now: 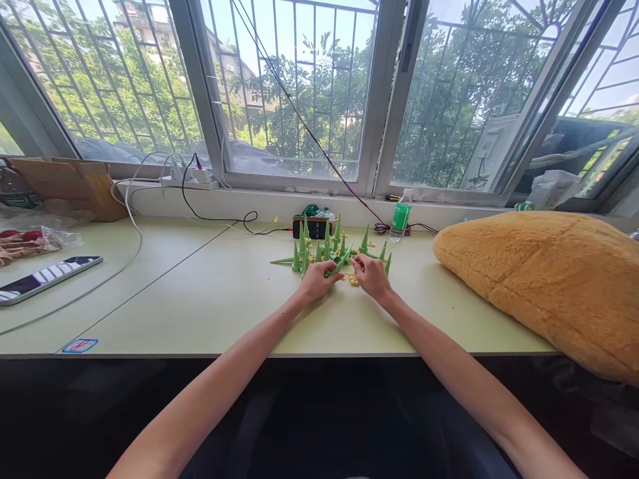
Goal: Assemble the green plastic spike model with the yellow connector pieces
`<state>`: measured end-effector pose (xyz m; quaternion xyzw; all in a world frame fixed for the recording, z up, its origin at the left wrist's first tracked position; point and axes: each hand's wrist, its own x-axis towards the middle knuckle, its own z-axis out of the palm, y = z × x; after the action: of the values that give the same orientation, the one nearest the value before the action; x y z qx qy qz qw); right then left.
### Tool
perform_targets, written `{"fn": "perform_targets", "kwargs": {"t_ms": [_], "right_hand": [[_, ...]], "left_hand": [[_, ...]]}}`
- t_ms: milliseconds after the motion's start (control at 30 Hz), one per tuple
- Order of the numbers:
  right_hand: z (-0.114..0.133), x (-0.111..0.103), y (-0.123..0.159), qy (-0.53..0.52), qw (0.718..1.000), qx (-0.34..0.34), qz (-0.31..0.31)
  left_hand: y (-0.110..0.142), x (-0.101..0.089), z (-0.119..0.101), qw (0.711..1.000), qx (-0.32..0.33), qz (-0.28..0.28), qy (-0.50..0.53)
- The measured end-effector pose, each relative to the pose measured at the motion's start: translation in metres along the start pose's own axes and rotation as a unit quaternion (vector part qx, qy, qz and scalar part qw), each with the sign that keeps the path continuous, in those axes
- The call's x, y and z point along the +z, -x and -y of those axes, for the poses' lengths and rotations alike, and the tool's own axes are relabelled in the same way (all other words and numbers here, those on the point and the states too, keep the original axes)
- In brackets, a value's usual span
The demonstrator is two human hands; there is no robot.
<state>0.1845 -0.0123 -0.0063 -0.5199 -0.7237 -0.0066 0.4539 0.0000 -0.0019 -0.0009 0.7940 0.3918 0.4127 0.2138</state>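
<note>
My left hand [318,281] is closed round a green cone-shaped spike [343,261], which tilts up to the right. Just across from it, my right hand [370,273] has its fingers pinched together near the spike's tip. What those fingers hold, if anything, is too small to make out. Several more green cones [295,256] stand upright on the table beyond my hands, and one cone [282,261] lies on its side at the left. Small yellow pieces [354,280] lie between my hands, with others scattered among the cones.
Behind the cones a phone [313,230] showing a timer leans upright, cabled from the left. A bottle [400,216] with a green label stands at the back. A large tan plush cushion [544,286] covers the right side. Another phone [50,276] and a white cable [130,256] lie left.
</note>
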Motion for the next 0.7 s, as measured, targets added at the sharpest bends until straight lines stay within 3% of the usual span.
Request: {"fn": "perform_targets", "kwargs": {"t_ms": [700], "right_hand": [[-0.0029,0.0041,-0.0001,0.083,0.988,0.032,0.125]], "left_hand": [[-0.0026,0.0,0.0049,0.996,-0.015,0.016,-0.091]]}}
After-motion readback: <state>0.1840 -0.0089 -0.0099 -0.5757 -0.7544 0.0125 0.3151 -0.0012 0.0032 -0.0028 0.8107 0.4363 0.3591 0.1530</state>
